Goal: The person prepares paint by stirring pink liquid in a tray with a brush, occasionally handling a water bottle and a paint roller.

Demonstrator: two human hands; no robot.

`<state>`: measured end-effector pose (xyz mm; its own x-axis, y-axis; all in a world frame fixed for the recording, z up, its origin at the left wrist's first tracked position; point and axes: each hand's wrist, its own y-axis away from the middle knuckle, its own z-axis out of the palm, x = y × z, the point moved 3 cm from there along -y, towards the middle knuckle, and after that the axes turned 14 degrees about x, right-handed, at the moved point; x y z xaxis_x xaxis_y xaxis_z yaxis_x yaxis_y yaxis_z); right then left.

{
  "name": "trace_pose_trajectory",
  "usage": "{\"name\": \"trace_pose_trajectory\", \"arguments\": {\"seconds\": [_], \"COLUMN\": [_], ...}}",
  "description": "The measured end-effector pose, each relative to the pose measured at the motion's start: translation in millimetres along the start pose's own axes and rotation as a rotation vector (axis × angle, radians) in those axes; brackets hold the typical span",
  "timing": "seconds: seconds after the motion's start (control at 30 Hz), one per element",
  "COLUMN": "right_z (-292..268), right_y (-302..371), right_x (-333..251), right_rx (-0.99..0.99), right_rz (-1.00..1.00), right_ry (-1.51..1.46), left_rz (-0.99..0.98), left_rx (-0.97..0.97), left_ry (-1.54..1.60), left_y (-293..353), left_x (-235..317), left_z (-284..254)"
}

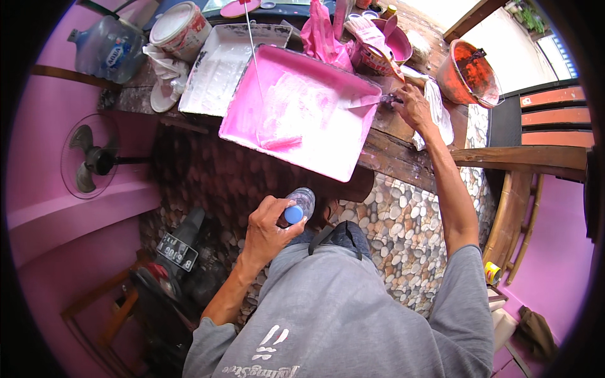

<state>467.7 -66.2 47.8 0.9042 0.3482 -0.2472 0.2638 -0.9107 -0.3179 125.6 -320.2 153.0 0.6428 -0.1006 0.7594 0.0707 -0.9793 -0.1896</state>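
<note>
My left hand point(268, 230) is wrapped round a clear plastic bottle point(305, 198) with a blue cap point(293, 215), held upright in front of my waist. On the right, my right hand point(413, 108) closes its fingertips on the dark handle of a scraper point(364, 101). Its flat blade lies over the right edge of a large paint tray point(236, 120) coated in pink. Inside the tray rests a pink paint roller point(282, 142), its thin rod rising toward the far side.
A white paint tray point(211, 66) and a white bucket point(179, 28) stand at the left of the wooden table point(403, 154). Beyond the pink tray are a pink bag point(320, 38) and a pink-stained pot point(398, 44). An orange bucket point(463, 75) and a white cloth point(439, 116) are at the right.
</note>
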Motion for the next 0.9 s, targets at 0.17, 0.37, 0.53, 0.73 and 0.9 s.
{"name": "trace_pose_trajectory", "arguments": {"seconds": [0.17,0.37,0.53,0.73,0.9], "right_z": [5.2,12.1,2.6,-4.9,-50.5], "right_y": [2.0,9.6,12.0,20.8,50.4], "right_x": [17.7,17.3,13.5,17.1,-39.0], "right_rx": [-0.038,0.051,0.000,0.084,0.167], "right_rz": [0.164,0.120,0.131,0.104,0.096], "right_ry": [-0.123,-0.201,-0.260,-0.172,-0.277], "left_rz": [0.035,0.040,0.062,0.035,0.094], "left_rx": [-0.020,-0.042,-0.035,-0.062,-0.059], "left_ry": [0.001,0.024,0.022,0.036,0.030], "left_y": [-13.5,-19.4,-18.7,-20.0,-20.9], "left_x": [11.2,13.7,9.9,12.6,20.4], "left_z": [-0.2,5.2,8.9,12.6,11.1]}}
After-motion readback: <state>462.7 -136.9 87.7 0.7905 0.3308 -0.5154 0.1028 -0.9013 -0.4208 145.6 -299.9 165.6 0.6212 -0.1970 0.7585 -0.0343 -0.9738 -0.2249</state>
